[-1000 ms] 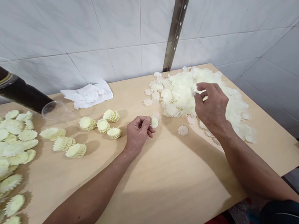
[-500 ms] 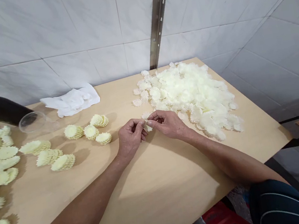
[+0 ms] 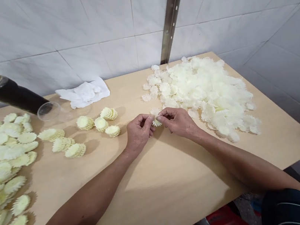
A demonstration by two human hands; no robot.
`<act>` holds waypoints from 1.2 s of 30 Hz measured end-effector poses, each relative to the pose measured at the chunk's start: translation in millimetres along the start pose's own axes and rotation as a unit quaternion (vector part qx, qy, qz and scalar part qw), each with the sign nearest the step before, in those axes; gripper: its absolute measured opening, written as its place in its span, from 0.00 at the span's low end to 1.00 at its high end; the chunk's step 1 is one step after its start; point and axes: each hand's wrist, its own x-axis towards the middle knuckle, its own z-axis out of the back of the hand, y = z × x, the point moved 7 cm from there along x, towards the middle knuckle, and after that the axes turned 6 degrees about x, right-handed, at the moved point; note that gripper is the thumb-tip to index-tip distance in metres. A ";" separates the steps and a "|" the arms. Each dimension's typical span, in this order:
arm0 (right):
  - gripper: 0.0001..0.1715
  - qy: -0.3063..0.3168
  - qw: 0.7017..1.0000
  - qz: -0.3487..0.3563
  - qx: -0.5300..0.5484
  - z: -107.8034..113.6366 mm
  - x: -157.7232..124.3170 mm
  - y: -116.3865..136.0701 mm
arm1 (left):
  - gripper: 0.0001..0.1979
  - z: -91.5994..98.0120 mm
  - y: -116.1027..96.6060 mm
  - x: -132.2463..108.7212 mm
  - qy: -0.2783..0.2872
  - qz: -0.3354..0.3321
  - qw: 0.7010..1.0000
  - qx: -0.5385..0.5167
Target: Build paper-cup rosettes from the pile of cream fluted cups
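Between my two hands, over the middle of the table, is a small pale flower-shaped disc (image 3: pixel 156 121) with a toothed edge. My left hand (image 3: pixel 140 130) pinches its left side between thumb and fingers. On its right side the fingertips of my right hand (image 3: pixel 178 122) are closed too. Just beyond and to the right of my right hand spreads a loose heap of thin whitish discs (image 3: pixel 206 92). Left of my left hand stand several short stacks of the discs (image 3: pixel 101 124). Whether the held piece is one disc or several, I cannot tell.
A large pile of stacked discs (image 3: pixel 6 168) covers the table's left side. Behind it lean a dark bottle-like cylinder (image 3: pixel 20 92) and a clear round lid (image 3: pixel 49 111). Crumpled white tissue (image 3: pixel 86 93) lies by the tiled wall. A metal rail (image 3: pixel 172 17) is fixed there.
The view has shifted, so the table's contents appear further right. My hands have drawn slightly apart, and more of the toothed disc shows between them.
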 end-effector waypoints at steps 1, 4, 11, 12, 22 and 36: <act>0.25 0.005 1.000 0.002 0.003 -1.2 -0.1 -0.8 | 0.20 0.1 -0.4 0.0 -0.001 -0.001 1.000 -0.001; 0.26 0.017 1.000 0.002 0.008 -4.1 -1.0 -2.3 | 0.19 0.0 -2.8 -0.6 -0.003 -0.004 1.000 -0.004; 0.27 0.018 0.999 -0.022 0.023 -6.5 -1.6 -4.1 | 0.19 -0.1 -3.7 -0.9 -0.001 0.004 1.000 -0.010; 0.26 0.020 0.999 -0.018 0.023 -7.6 -1.2 -4.9 | 0.19 -0.1 -2.8 -0.5 0.002 0.007 1.000 -0.011; 0.25 0.002 0.999 0.030 0.024 -12.8 5.3 -19.0 | 0.22 -0.3 -1.5 2.3 0.016 -0.002 1.000 0.002; 0.28 -0.011 0.997 0.006 0.071 -8.9 0.0 -17.8 | 0.19 -3.5 1.2 -2.5 0.009 0.005 1.000 -0.018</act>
